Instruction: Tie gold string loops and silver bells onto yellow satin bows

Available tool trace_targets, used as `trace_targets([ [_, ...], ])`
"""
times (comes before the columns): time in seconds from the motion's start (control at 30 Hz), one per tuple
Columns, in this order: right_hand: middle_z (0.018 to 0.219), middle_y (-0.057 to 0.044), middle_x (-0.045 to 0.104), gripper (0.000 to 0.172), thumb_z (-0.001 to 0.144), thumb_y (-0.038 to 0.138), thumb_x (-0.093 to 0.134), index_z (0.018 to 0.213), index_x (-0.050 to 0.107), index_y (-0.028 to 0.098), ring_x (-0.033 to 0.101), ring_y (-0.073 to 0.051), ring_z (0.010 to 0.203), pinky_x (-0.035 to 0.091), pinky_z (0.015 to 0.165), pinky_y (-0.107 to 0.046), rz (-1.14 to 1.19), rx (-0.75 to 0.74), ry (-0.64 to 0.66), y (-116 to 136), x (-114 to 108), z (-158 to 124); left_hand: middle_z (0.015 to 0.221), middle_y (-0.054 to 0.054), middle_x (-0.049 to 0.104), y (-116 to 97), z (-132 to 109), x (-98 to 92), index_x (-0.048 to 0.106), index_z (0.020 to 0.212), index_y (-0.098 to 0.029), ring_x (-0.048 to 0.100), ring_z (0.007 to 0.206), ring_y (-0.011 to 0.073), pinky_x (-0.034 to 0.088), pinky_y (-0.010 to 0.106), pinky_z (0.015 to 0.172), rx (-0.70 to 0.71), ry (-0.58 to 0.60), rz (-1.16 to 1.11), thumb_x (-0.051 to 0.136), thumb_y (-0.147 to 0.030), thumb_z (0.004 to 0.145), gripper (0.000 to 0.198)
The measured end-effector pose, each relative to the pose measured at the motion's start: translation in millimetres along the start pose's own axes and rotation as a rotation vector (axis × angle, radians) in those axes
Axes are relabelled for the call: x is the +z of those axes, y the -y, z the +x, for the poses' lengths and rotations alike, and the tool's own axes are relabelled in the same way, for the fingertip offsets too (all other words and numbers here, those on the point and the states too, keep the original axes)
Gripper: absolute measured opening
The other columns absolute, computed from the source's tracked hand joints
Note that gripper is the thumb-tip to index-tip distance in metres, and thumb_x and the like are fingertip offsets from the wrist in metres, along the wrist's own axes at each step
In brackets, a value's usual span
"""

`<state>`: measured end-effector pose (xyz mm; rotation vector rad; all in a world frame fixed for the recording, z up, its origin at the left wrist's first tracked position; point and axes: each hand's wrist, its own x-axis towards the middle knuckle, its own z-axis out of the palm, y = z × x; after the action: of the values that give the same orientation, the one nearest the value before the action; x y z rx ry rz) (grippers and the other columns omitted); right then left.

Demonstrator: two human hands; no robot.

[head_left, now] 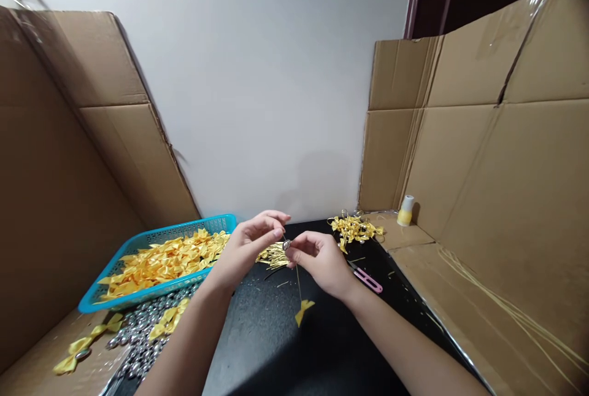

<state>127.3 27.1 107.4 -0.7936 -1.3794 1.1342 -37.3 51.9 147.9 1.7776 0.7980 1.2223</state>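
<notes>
Just below the frame's centre, my right hand (321,260) pinches a silver bead (286,245) on a thin cord (299,282); my left hand (253,242) is just beside it, its grip unclear. A yellow bow (304,311) hangs lower on the cord.
</notes>
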Motion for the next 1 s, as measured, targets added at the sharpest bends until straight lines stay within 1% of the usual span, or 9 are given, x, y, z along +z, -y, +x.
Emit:
trace_targets([
  [0.1,0.072,-0.002,0.070,0.027,0.063,0.039,0.079,0.074,0.068,0.017,0.064,-0.016,0.067,0.050,0.068,-0.030,-0.059,0.032,0.018,1,-8,7,0.105,0.008,0.067,-21,18,-10.7,0.066,0.068,-0.019,0.058,0.107,0.0227,0.043,0.033,0.093,0.104,-0.089,0.026,0.068,-0.033,0.078,0.017],
  [0.2,0.075,-0.004,0.070,0.028,0.065,0.038,0.078,0.080,0.070,0.016,0.062,-0.016,0.067,0.048,0.066,-0.029,-0.113,0.022,-0.050,2,-24,13,0.105,0.008,0.068,-55,41,-19.7,0.066,0.071,-0.019,0.057,0.110,0.0225,0.042,0.034,0.094,0.219,-0.153,0.091,0.068,-0.031,0.078,0.014],
  [0.3,0.084,-0.005,0.071,0.029,0.070,0.040,0.074,0.086,0.069,0.017,0.063,-0.017,0.076,0.048,0.071,-0.029,-0.112,-0.017,-0.123,6,-41,16,0.104,0.007,0.069,-80,54,-21.5,0.067,0.072,-0.018,0.058,0.107,0.0219,0.043,0.035,0.093,0.261,-0.164,0.129,0.068,-0.032,0.076,0.015],
  [0.37,0.092,-0.007,0.072,0.030,0.072,0.042,0.073,0.090,0.069,0.018,0.063,-0.019,0.085,0.048,0.075,-0.031,-0.102,-0.046,-0.150,10,-48,16,0.101,0.007,0.070,-86,54,-18.3,0.067,0.068,-0.017,0.059,0.106,0.0231,0.043,0.037,0.095,0.242,-0.142,0.169,0.069,-0.032,0.075,0.016],
  [0.5,0.100,-0.008,0.072,0.029,0.075,0.042,0.071,0.094,0.071,0.020,0.064,-0.021,0.092,0.049,0.080,-0.034,-0.122,-0.109,-0.142,16,-45,12,0.102,0.008,0.070,-76,42,-3.8,0.068,0.067,-0.018,0.059,0.105,0.0243,0.043,0.038,0.093,0.108,-0.046,0.195,0.068,-0.035,0.075,0.018],
  [0.6,0.103,-0.008,0.072,0.029,0.076,0.041,0.071,0.096,0.072,0.021,0.065,-0.022,0.092,0.049,0.082,-0.036,-0.147,-0.153,-0.081,15,-35,10,0.103,0.008,0.069,-64,32,10.2,0.067,0.066,-0.018,0.062,0.096,0.0225,0.047,0.035,0.084,0.048,0.019,0.201,0.069,-0.034,0.074,0.019],
  [0.83,0.071,-0.002,0.072,0.031,0.066,0.047,0.077,0.079,0.073,0.019,0.068,-0.018,0.072,0.053,0.073,-0.034,0.041,-0.078,-0.037,18,-28,6,0.100,0.009,0.067,-42,26,31.7,0.069,0.069,-0.016,0.062,0.071,0.0142,0.051,0.028,0.067,0.065,0.065,0.139,0.066,-0.030,0.075,0.016],
  [0.9,0.069,-0.001,0.071,0.030,0.066,0.046,0.077,0.078,0.073,0.019,0.067,-0.016,0.070,0.053,0.072,-0.032,0.039,-0.086,-0.039,21,-29,6,0.102,0.009,0.066,-37,24,34.7,0.068,0.070,-0.016,0.062,0.070,0.0133,0.051,0.027,0.065,0.057,0.056,0.108,0.066,-0.031,0.076,0.016],
  [1.0,0.065,0.000,0.070,0.025,0.068,0.043,0.076,0.073,0.072,0.019,0.065,-0.015,0.066,0.052,0.069,-0.031,0.005,-0.099,-0.025,23,-31,6,0.104,0.009,0.065,-29,20,38.4,0.067,0.075,-0.016,0.063,0.081,0.0155,0.050,0.026,0.069,0.067,0.003,0.082,0.066,-0.030,0.077,0.014],
])
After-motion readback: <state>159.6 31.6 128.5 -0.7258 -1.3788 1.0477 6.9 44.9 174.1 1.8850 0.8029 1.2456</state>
